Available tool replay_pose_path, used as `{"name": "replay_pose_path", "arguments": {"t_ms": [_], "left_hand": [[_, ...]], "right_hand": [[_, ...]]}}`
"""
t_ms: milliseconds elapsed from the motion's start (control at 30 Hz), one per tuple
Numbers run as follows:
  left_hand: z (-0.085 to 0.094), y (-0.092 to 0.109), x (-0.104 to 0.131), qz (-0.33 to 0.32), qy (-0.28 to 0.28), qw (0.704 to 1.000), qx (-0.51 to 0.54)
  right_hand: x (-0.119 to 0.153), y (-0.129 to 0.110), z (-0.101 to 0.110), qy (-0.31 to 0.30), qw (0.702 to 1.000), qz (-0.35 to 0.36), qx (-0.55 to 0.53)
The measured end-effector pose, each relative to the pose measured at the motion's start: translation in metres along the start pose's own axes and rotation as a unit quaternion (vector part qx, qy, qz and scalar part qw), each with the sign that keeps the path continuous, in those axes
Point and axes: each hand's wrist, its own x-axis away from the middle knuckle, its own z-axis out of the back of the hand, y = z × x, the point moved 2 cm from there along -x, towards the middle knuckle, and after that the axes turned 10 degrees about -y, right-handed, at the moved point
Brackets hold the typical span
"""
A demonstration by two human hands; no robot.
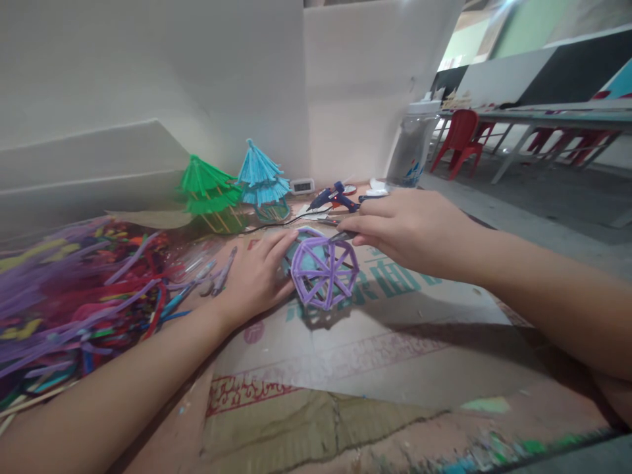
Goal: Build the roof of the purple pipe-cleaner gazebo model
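A wheel-like frame of purple pipe cleaners (326, 273), with spokes meeting at its hub, stands tilted above the cardboard sheet. Behind it is a second, paler rim, with light blue between. My left hand (264, 266) grips the frame from its left side, fingers behind the rim. At the upper right rim, my right hand (402, 224) is closed on a dark tool with a narrow tip (344, 236); the tip reaches the purple rim. Most of this tool is hidden by my fingers, so its kind is unclear.
A glue gun (328, 196) lies behind the hands, near a small digital clock (302, 187). Green (210, 187) and blue (261, 174) tiered models stand back left. Loose pipe cleaners (99, 283) heap at left, with pens (224, 271). A plastic bottle (412, 145) stands back right.
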Motion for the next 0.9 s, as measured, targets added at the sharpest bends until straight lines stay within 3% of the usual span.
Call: {"name": "replay_pose_path", "arguments": {"t_ms": [367,533,700,800,900], "left_hand": [[0.001,-0.002,-0.002,0.013,0.004,1.000,0.020],[-0.003,-0.006,-0.006,0.003,0.002,0.992,0.122],[-0.008,-0.010,-0.011,0.076,-0.016,0.958,0.277],[-0.006,-0.010,-0.016,0.100,-0.029,0.954,0.282],[0.000,-0.011,-0.018,0.083,-0.062,0.957,0.272]], "right_hand": [[-0.001,0.006,-0.005,-0.005,0.995,-0.063,-0.079],[-0.004,0.006,-0.013,-0.007,0.991,-0.075,-0.110],[-0.004,0.004,-0.017,0.014,0.993,-0.055,-0.106],[-0.004,0.002,-0.020,0.021,0.992,-0.048,-0.116],[-0.004,-0.001,-0.023,0.019,0.991,-0.049,-0.120]]}}
